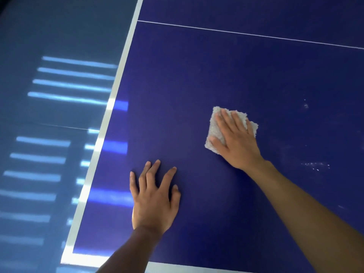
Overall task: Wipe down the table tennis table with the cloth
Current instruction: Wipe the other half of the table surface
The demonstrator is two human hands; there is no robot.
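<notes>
— Cloth (215,129): where does it lie in the head view?
— Under the right hand (236,142), flat on the blue table (216,66). It is pale, nubbly and folded to a rough square. Its far corner and left edge stick out past the fingertips and thumb.
— Is that hand clutching it?
— No. The palm and straight fingers press down on it, with nothing curled round it (a flat press, not a pinch).
— And the other hand?
— The left hand (153,201) rests on the bare tabletop, nearer the person and to the left of the pressing hand, well apart from the cloth. Its fingers are spread and a little arched, and it holds nothing.
— What lies around the pressing hand?
— To its right, white specks (315,165) dot the surface, some level with the wrist and some level with the fingertips. Far beyond the fingertips a thin white line (246,34) crosses the table. Left of both hands runs the broad white edge stripe (118,91). Past it is the floor (59,36), barred with bright strips of light (72,85) that also fall across the table's edge.
</notes>
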